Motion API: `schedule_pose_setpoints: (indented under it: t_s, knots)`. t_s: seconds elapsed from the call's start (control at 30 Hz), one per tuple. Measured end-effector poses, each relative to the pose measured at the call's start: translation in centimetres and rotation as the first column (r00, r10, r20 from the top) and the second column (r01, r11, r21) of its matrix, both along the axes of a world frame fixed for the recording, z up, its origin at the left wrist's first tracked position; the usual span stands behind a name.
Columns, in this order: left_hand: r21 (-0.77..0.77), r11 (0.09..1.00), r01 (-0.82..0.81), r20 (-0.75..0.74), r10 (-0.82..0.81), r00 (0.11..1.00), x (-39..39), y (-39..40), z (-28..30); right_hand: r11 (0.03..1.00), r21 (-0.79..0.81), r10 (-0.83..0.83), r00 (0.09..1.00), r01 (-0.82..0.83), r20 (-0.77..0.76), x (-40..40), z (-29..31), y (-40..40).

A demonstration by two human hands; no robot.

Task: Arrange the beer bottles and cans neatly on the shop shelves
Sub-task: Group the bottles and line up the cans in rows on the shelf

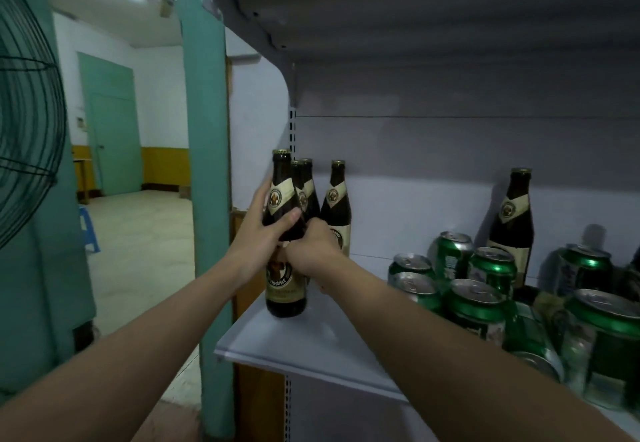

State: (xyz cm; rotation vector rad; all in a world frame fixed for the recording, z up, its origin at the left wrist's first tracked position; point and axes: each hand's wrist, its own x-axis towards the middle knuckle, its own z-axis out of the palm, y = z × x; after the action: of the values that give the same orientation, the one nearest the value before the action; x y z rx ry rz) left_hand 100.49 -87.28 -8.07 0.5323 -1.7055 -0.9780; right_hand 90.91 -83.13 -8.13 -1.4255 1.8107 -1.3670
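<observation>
While both arms reach forward, left hand (258,234) grips bottle (284,234).

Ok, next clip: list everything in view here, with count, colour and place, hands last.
beer bottles: five, dark brown with cream labels; four at the shelf's left end, one apart at the back right
beer cans: about nine visible, green, clustered on the right; some tilted
shelf: one, grey-white
upper shelf: one, grey
pillar: one, teal, left of the shelving
fan guard: one, dark wire, far left
door: one, teal, back room
stool: one, blue, on the floor
left hand: grips the front bottle
right hand: grips the same bottle
</observation>
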Motion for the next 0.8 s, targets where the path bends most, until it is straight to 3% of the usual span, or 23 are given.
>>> schedule_pose_setpoints:
  t_s: [0.2, 0.4, 0.57, 0.8]
  knots:
    - [0.008, 1.000, -0.012, -0.016, 0.012, 1.000, 0.7, -2.3, -2.5, 0.983, -0.182, -0.022, 1.000, 0.023, 0.007, 1.2, -4.6, -2.0]
    - [0.141, 0.990, 0.010, -0.112, 0.006, 0.994, -0.3, -2.2, -6.5, 0.938, -0.342, -0.077, 0.997, 0.063, -0.029, 1.5, -7.4, -2.5]
    - [0.176, 0.983, 0.057, -0.160, -0.029, 0.987, -0.6, -2.6, -8.9, 0.946, -0.320, 0.041, 0.998, -0.056, -0.054, 0.6, -9.9, -2.4]
    - [0.264, 0.962, 0.076, -0.147, -0.038, 0.988, -0.6, -3.3, -9.9, 0.951, -0.294, 0.095, 0.995, -0.090, 0.002, 0.2, -10.7, -2.2]
